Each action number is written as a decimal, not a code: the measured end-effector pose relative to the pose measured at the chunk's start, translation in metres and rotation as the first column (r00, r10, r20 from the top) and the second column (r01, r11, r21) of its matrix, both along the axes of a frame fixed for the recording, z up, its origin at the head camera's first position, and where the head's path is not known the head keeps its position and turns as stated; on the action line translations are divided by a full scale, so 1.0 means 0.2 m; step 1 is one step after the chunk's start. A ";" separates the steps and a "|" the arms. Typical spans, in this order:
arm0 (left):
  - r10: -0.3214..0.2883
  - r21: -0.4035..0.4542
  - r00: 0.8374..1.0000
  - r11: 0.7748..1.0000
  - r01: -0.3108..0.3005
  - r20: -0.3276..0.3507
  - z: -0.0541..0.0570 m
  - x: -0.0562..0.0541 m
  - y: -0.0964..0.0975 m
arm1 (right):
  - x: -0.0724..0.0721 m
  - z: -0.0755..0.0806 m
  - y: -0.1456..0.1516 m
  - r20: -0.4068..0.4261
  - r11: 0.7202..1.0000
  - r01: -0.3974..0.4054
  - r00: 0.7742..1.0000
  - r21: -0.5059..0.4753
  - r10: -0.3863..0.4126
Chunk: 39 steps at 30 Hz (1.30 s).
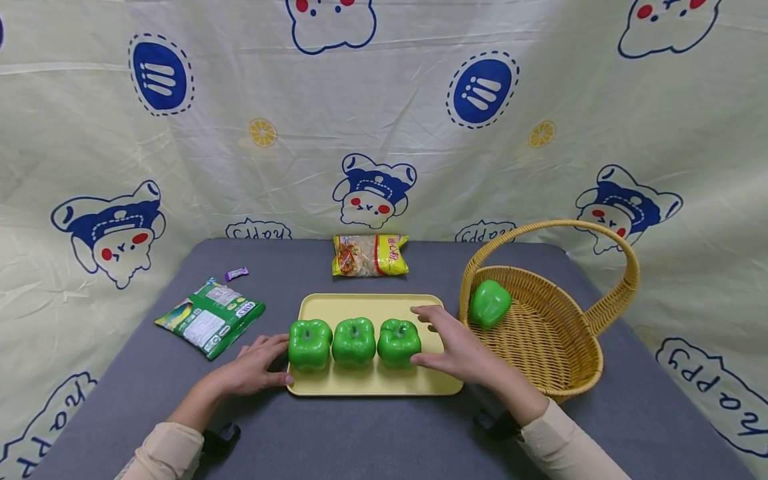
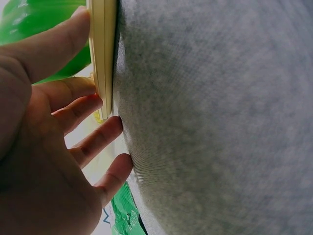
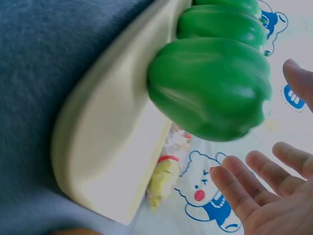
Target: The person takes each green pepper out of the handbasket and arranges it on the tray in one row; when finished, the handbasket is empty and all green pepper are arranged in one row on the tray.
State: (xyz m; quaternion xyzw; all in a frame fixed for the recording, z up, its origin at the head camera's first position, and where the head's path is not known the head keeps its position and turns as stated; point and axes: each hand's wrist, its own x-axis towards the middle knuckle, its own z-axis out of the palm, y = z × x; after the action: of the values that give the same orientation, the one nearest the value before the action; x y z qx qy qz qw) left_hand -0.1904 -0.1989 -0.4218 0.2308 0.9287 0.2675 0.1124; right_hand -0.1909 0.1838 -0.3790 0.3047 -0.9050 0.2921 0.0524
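A pale yellow tray [image 1: 360,385] carries three green bell peppers in a row: a left one [image 1: 309,345], a middle one [image 1: 354,341] and a right one [image 1: 399,343]. My left hand [image 1: 255,369] is at the tray's left end. In the left wrist view its thumb and fingertips touch the tray edge [image 2: 102,54], the fingers loosely spread. Over the tray's right part, my right hand [image 1: 459,347] has its thumb and fingers spread beside the right pepper. The right wrist view shows a gap between those fingers and that pepper [image 3: 210,88].
To the right stands a wicker basket [image 1: 555,347] with a tall arched handle and another green bell pepper [image 1: 490,304] inside. A green snack bag [image 1: 210,319] and a small purple packet [image 1: 237,274] lie left. Behind the tray is a yellow food packet [image 1: 370,255].
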 end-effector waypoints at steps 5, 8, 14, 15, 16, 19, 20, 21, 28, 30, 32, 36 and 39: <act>-0.002 0.002 1.000 1.000 0.002 -0.001 0.00 0.00 0.00 | 0.02 0.07 0.04 -0.018 0.999 0.040 0.999 0.032 -0.040; -0.003 0.002 1.000 1.000 0.003 -0.002 0.00 0.00 0.00 | 0.03 0.10 0.06 -0.043 0.998 0.051 0.998 0.043 -0.049; -0.004 0.002 1.000 1.000 0.004 -0.004 0.00 0.00 0.00 | 0.03 0.16 0.11 -0.110 0.995 0.072 0.992 0.063 -0.064; -0.003 0.003 1.000 1.000 0.003 -0.002 0.00 0.00 0.00 | 0.04 0.17 0.11 -0.116 0.995 0.079 0.991 0.069 -0.071; -0.003 0.003 1.000 1.000 0.003 -0.001 0.00 0.00 0.00 | 0.04 0.18 0.12 -0.114 0.993 0.085 0.991 0.077 -0.076; -0.003 0.006 1.000 1.000 0.003 0.001 0.00 0.00 0.00 | 0.04 0.21 0.15 -0.130 0.991 0.094 0.988 0.091 -0.082; -0.004 0.007 1.000 1.000 0.004 0.001 0.00 0.00 0.00 | 0.04 0.22 0.16 -0.136 0.991 0.094 0.987 0.096 -0.081; -0.004 0.007 1.000 1.000 0.004 0.000 0.00 0.00 0.00 | 0.04 0.23 0.17 -0.144 0.991 0.095 0.986 0.099 -0.080; -0.010 0.004 1.000 1.000 0.010 -0.012 -0.01 0.00 0.00 | 0.03 0.29 0.25 -0.212 0.990 0.099 0.974 0.098 -0.077; -0.012 0.007 1.000 1.000 0.012 -0.012 0.00 0.00 0.00 | 0.02 0.31 0.27 -0.225 0.991 0.096 0.972 0.098 -0.072; -0.014 0.013 1.000 1.000 0.014 -0.009 0.00 0.00 0.00 | 0.01 0.32 0.30 -0.240 0.990 0.100 0.968 0.102 -0.073; -0.011 0.015 1.000 1.000 0.011 -0.005 0.00 0.00 0.00 | -0.01 0.33 0.34 -0.271 0.990 0.096 0.960 0.105 -0.064; -0.008 0.013 1.000 1.000 0.008 -0.002 0.00 0.01 0.00 | -0.03 0.32 0.37 -0.276 0.991 0.086 0.960 0.101 -0.055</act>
State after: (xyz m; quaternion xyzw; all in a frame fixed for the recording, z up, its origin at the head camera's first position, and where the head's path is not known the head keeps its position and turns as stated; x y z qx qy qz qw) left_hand -0.1893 -0.1990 -0.4208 0.2357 0.9262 0.2726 0.1111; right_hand -0.1965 0.2579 -0.3142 0.3122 -0.9143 0.1943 0.1696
